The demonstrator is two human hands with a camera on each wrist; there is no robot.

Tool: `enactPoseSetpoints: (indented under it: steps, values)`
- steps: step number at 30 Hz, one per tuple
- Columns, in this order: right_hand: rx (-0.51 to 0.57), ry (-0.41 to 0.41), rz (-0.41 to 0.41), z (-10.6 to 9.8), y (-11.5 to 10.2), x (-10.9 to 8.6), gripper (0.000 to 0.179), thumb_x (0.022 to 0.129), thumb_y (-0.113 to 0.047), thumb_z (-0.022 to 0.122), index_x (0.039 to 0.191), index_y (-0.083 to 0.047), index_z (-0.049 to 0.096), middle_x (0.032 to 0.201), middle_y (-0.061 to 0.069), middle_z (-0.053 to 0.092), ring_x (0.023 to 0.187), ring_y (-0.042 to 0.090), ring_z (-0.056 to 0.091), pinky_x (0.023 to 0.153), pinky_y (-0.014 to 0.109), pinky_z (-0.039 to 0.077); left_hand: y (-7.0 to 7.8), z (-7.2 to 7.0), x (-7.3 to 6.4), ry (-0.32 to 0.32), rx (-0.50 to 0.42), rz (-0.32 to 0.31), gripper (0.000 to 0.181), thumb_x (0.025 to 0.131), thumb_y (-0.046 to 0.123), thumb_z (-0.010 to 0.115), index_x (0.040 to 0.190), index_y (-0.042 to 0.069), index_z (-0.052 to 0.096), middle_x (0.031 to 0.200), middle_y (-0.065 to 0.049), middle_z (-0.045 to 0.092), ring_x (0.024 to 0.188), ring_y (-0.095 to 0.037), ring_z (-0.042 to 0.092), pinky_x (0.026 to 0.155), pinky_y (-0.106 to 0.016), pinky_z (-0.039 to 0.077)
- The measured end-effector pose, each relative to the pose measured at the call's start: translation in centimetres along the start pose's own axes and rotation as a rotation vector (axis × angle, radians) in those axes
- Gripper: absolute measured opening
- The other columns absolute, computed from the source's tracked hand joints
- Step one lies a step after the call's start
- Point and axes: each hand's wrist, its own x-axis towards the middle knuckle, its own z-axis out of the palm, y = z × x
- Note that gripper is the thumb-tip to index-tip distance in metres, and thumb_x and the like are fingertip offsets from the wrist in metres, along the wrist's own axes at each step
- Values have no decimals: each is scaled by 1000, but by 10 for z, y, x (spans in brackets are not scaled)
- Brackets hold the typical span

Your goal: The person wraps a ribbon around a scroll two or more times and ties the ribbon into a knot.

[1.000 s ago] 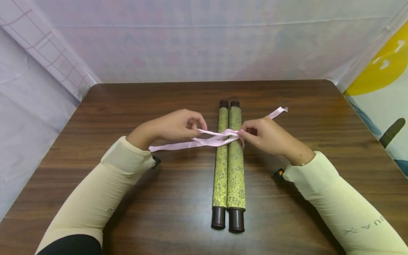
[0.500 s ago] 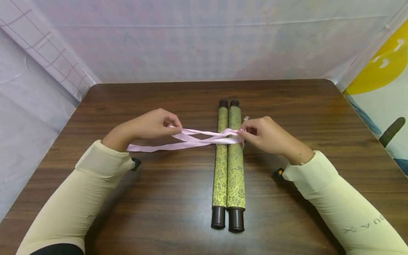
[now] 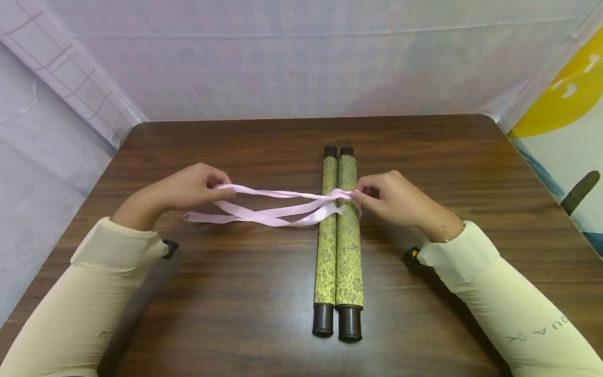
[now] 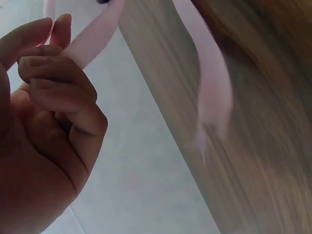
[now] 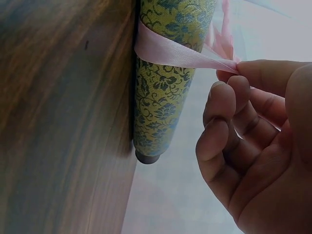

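Two yellow-green patterned scroll rolls lie side by side on the brown table, a thinner left roll [image 3: 326,262] and a thicker right roll [image 3: 349,262], both with dark end caps. A pink ribbon [image 3: 275,217] passes round the right roll and stretches leftward in several strands. My left hand [image 3: 186,191], well left of the rolls, pinches one strand between thumb and fingertips. Beside the right roll, my right hand [image 3: 393,201] pinches the ribbon [image 5: 170,53] where it comes off the roll. One frayed ribbon end [image 4: 214,117] hangs loose below the left hand.
The wooden table [image 3: 245,303] has its far edge against a pale patterned curtain [image 3: 292,63]. To the right hangs a cloth with a yellow print [image 3: 560,94]. Dark wrist devices sit below both cuffs.
My left hand has moved left, drawing the pinched ribbon strand out longer. The ribbon end that stuck out beyond the right hand has been pulled back onto the rolls. The right hand stays put.
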Motion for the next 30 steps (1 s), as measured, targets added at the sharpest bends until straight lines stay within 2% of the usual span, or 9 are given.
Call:
enactPoseSetpoints:
  steps: [6,12,17,19,21,24,27,30]
  values:
    - [1,-4,2,0,0,0,17,100,-18,62,86,-15,71,69,2,65,57,11,50,52,25,44,-12,-4,-9,7,4,-55,25,98,34,65,98,10,72,68,1,56,57,-12,44,52,-28,38]
    - [1,-12,6,1,-1,0,17,100,-19,62,86,-15,71,69,2,65,54,9,48,51,25,43,-16,1,-7,-12,-16,-65,20,95,25,69,106,8,69,76,-5,64,62,-16,57,54,-30,46]
    - [0,-18,5,1,-1,0,17,100,-19,61,87,-15,71,71,2,67,54,9,48,51,25,42,-11,5,0,9,1,-45,20,93,16,70,112,8,68,96,-6,71,75,-18,64,68,-34,54]
    - [-3,-18,5,1,-1,0,18,100,-20,61,86,-15,71,70,2,67,54,9,48,51,25,42,-7,6,3,27,23,-29,21,93,16,70,112,7,68,97,-5,70,79,-17,63,75,-33,52]
    - [-1,-18,4,1,-2,1,18,100,-20,62,85,-15,70,70,2,66,54,9,47,51,25,42,-2,8,7,21,5,-31,23,94,15,70,115,5,66,98,-7,68,73,-17,65,70,-33,55]
    - [2,-17,4,1,-2,1,18,100,-20,62,85,-15,70,70,2,67,54,9,48,51,25,42,9,13,15,34,37,-8,23,94,16,69,114,6,67,97,-7,68,74,-17,65,72,-34,53]
    - [5,-17,8,1,-2,1,17,100,-20,62,85,-15,70,71,2,67,55,9,49,51,25,43,26,19,25,45,63,31,20,94,18,68,111,8,67,100,-6,71,81,-19,65,75,-37,53]
    - [5,-18,13,1,-3,0,17,99,-20,63,85,-15,70,71,2,67,55,9,49,52,25,44,51,30,35,57,111,77,16,94,24,69,106,13,68,101,-3,72,88,-20,66,82,-40,52]
